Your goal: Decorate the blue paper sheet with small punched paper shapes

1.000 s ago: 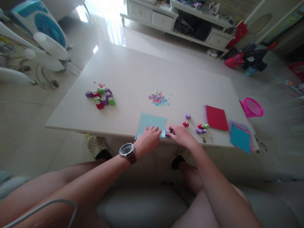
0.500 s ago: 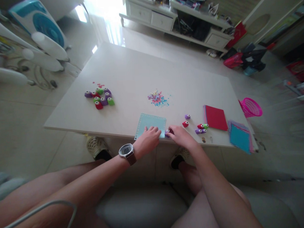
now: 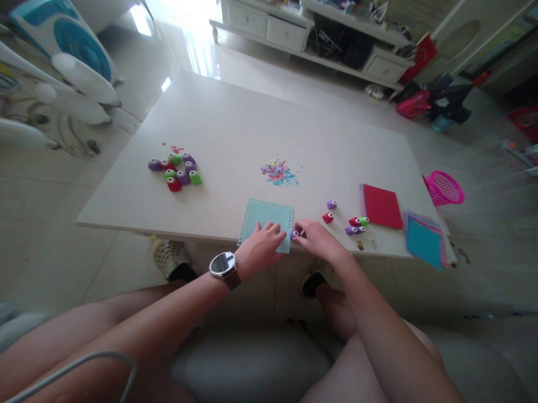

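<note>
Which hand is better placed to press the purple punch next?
Probably the right hand: it holds the purple punch at the right edge of the light-blue sheet, while the left hand rests on that sheet.

On the surface [image 3: 231,120], a paper sheet [image 3: 266,211] lies at the near edge with a craft punch [image 3: 295,234] at its right side, confetti [image 3: 280,174] behind it, clustered punches [image 3: 182,177] farther left, and, to the right, loose punches [image 3: 351,230], then a paper stack [image 3: 382,207] and a second stack [image 3: 424,241].
</note>
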Tool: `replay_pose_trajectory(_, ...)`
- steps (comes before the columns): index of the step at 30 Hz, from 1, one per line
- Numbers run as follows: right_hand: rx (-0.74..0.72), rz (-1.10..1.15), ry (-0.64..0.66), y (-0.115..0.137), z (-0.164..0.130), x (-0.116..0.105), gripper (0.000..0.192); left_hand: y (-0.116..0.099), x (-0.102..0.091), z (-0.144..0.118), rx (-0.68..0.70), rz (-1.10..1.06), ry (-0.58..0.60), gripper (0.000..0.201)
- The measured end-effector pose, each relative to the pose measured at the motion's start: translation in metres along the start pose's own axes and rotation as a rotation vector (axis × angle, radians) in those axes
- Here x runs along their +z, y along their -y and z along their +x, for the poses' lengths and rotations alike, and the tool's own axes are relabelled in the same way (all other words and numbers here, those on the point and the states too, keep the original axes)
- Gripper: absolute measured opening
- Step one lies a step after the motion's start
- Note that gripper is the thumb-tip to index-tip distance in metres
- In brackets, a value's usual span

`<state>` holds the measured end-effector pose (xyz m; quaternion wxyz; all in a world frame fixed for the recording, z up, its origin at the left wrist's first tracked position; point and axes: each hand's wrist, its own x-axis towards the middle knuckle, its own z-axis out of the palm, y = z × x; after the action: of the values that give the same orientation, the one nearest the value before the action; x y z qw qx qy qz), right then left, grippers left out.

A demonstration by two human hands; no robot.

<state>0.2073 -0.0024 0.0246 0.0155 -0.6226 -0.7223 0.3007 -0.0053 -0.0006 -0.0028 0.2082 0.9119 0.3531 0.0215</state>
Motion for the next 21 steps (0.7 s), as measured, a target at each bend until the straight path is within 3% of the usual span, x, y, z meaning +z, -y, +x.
replay_pose_trajectory(6, -0.021, 0.034, -0.048, -0.003, 0.004, 0.003, 0.012, 0.001, 0.001, 0.001, 0.001, -0.001, 0.003, 0.024)
replay_pose_trajectory(13, 0.151, 0.275, -0.044, -0.005, 0.01, 0.006, 0.006, 0.003, 0.002, 0.0, -0.001, -0.038, -0.009, 0.027)
replay_pose_trajectory(21, 0.234, 0.342, -0.072, -0.009, 0.015, 0.011, 0.006, 0.001, 0.0, -0.001, -0.004, -0.036, 0.006, 0.028)
